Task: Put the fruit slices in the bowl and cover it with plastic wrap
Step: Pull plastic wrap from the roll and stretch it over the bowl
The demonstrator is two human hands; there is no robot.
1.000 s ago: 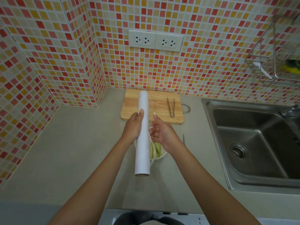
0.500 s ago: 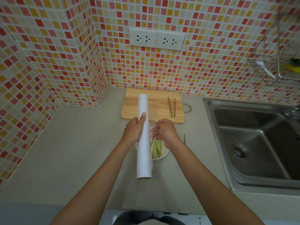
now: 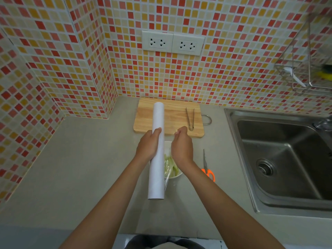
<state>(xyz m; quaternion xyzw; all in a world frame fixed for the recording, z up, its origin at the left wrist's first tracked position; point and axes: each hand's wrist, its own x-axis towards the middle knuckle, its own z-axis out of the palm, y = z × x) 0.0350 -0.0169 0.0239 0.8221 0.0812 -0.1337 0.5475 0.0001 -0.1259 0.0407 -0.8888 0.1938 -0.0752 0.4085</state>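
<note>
A long white roll of plastic wrap is held lengthwise over the counter, my left hand gripping it around the middle. My right hand is just to its right, fingers pinched on the clear film edge that stretches from the roll. Under both hands sits a white bowl with pale green fruit slices, partly hidden by the roll and my right hand.
A wooden cutting board with metal tongs lies behind the bowl by the tiled wall. Orange-handled scissors lie right of the bowl. A steel sink fills the right side; a wire rack hangs above it.
My right hand turned from open beside the roll to pinching the film and drew it a little rightwards. The scissors' orange handles have come into view. The roll barely moved.
</note>
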